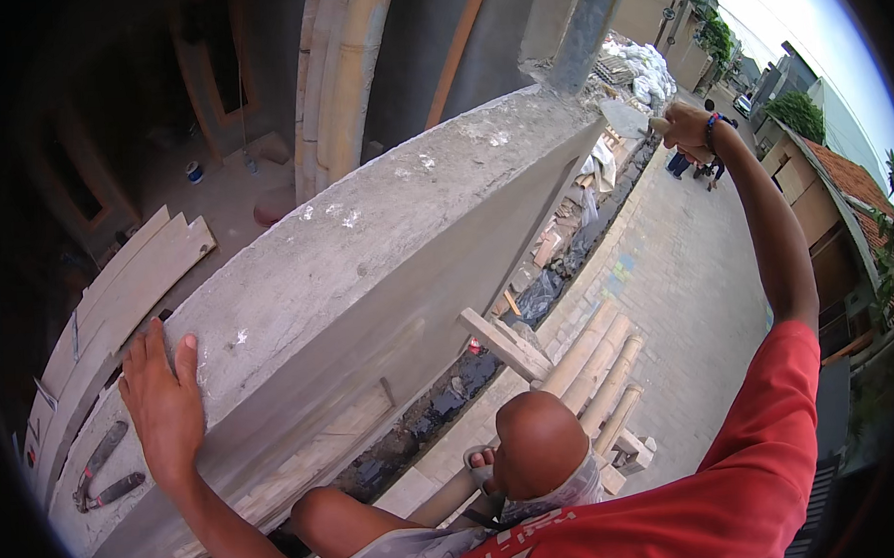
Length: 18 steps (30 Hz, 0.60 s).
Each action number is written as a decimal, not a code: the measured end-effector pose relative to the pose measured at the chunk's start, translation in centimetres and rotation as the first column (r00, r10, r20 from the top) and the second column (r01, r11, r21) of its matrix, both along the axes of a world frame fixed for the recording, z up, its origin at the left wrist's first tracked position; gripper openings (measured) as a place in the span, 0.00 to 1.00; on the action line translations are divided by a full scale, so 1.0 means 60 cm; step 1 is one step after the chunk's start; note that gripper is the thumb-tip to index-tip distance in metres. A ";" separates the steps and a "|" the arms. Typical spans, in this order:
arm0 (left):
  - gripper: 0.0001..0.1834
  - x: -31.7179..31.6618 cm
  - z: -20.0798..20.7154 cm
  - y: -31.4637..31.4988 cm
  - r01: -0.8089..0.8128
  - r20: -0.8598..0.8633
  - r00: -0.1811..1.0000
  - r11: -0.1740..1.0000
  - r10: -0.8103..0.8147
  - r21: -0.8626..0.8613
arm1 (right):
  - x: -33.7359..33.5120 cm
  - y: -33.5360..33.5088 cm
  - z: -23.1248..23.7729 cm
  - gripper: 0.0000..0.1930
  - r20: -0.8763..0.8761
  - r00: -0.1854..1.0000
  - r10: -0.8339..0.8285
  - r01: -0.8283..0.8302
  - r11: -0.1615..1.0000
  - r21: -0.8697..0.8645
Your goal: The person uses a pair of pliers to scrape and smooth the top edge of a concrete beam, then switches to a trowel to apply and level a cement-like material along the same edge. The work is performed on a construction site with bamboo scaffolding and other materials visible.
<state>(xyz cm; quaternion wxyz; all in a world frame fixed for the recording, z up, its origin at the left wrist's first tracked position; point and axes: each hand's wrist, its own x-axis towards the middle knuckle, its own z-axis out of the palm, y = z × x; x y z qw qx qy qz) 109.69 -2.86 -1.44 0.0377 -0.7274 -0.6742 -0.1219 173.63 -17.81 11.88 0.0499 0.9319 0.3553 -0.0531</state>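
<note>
A rough grey concrete wall top (296, 251) runs from the lower left up to a post at the far end. My left hand (165, 396) lies flat on it, fingers stretched out, holding nothing. Beside that hand rests a pair of pliers or pincers (106, 471) with dark handles, spread apart. My right hand (692, 131), arm stretched far forward, is closed round the handle of a trowel (624, 119). The trowel's blade is at the wall's far end, near its outer edge; whether it touches the wall I cannot tell.
Bamboo poles (603, 372) and a wooden beam (505, 343) sit below my knees. A drainage ditch (414, 440) with dark water follows the wall's foot beside a paved lane (657, 300). Several planks (133, 278) lie at the left. People (701, 160) are farther down the lane.
</note>
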 end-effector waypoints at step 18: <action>0.35 0.051 -0.014 0.055 -0.259 0.014 0.964 0.945 0.267 -0.202 | 0.048 0.079 -0.083 0.14 -0.366 0.874 -0.319 0.435 0.848 0.301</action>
